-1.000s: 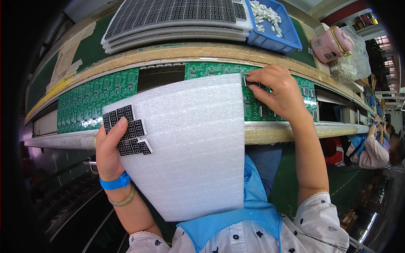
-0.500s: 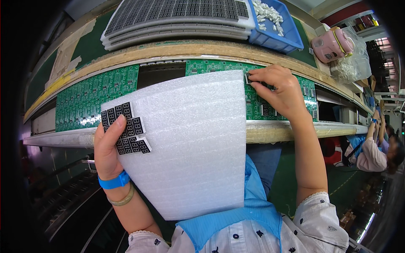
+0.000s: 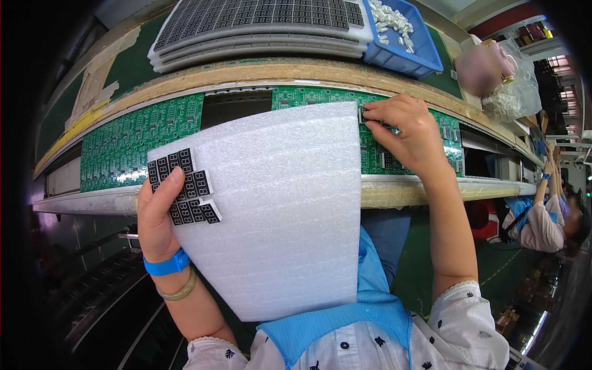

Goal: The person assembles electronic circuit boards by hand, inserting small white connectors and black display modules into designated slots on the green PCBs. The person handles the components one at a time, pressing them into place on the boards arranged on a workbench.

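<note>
My left hand [image 3: 157, 216] grips the left edge of a white foam sheet [image 3: 283, 209], thumb pressing on several black display modules [image 3: 185, 188] that lie on it. The sheet tilts across my lap, its top edge over the conveyor. My right hand [image 3: 407, 132] reaches past the sheet's upper right corner and pinches a small black display module [image 3: 364, 116] against a green circuit board [image 3: 394, 132] on the line. Its fingertips are closed on the part.
A second green circuit board [image 3: 139, 142] lies left on the conveyor. Behind it are stacked grey trays of displays [image 3: 259, 24] and a blue bin of white parts [image 3: 401, 31]. A wooden rail [image 3: 419, 191] edges the line. Another person [image 3: 542, 216] sits at right.
Almost nothing has moved. My right hand's fingers have shifted slightly on the board; the foam sheet and my left hand hold the same place.
</note>
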Available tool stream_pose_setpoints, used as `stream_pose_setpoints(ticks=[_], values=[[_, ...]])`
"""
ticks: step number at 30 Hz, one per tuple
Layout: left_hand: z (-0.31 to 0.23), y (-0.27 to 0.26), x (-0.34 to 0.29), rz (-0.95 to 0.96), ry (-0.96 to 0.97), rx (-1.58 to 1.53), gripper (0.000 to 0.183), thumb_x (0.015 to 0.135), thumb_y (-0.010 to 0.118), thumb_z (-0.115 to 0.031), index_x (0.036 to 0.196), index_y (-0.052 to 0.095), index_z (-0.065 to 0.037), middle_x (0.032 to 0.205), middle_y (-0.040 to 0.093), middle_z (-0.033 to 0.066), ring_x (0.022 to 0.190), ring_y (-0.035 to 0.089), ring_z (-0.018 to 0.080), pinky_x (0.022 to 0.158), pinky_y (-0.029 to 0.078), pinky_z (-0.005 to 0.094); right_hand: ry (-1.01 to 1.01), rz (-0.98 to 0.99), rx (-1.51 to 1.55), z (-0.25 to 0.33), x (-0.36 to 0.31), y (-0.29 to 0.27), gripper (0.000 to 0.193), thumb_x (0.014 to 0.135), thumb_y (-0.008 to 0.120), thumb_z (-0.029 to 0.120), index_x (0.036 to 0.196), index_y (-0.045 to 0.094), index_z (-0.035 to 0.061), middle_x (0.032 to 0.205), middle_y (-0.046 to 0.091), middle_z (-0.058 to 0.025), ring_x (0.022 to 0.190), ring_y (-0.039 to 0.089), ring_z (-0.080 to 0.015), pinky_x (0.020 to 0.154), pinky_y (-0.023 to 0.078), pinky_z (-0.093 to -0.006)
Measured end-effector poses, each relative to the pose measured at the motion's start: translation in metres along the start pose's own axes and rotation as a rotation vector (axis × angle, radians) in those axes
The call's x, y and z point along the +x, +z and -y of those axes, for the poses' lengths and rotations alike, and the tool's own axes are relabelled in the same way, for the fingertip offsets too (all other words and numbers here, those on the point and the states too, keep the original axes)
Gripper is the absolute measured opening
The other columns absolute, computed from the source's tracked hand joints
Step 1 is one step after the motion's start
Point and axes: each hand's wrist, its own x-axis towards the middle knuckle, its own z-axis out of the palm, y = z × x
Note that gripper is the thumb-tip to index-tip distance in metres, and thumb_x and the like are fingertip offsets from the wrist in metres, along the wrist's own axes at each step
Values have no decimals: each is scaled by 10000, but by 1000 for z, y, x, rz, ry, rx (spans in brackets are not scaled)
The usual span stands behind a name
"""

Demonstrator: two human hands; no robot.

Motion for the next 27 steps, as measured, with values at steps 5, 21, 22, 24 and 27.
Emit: stream_pose_setpoints(ticks=[5, 21, 22, 24, 27], values=[[0, -2, 0, 14, -2, 5, 255, 979, 577, -92, 1190, 633, 39, 1017, 735, 134, 832, 739, 168, 702, 630, 288, 6, -14, 2, 1, -1, 1, 155, 795, 761, 80, 946, 735, 57, 1033, 752, -49, 933, 667, -249, 853, 486, -371], [1, -19, 4, 61, 3, -136, 310, 994, 571, -118, 1250, 596, 54, 1118, 711, 167, 950, 729, 221, 832, 613, 345, 12, -9, -16, 3, 0, 2, 159, 795, 762, 79, 952, 741, 60, 1032, 754, -52, 937, 670, -245, 868, 484, -368], [1, -19, 4, 70, 0, -150, 313, 995, 569, -118, 1254, 593, 57, 1128, 709, 171, 957, 728, 225, 835, 613, 348, 14, -6, -11, 3, 0, 2, 160, 794, 763, 80, 952, 741, 61, 1031, 754, -52, 938, 670, -245, 870, 484, -369], [1, -19, 4, 71, -1, -162, 317, 997, 563, -115, 1261, 587, 58, 1133, 707, 174, 961, 729, 228, 837, 614, 351, 23, -11, -11, 5, 0, 3, 160, 795, 764, 85, 952, 740, 63, 1022, 754, -51, 938, 669, -246, 872, 483, -370], [2, -20, 4, 76, -8, -176, 311, 996, 564, -110, 1258, 590, 55, 1131, 708, 174, 963, 728, 225, 839, 614, 352, 37, -8, -4, 6, 1, 3, 160, 797, 764, 92, 952, 739, 65, 1038, 750, -55, 941, 668, -253, 870, 485, -374]])
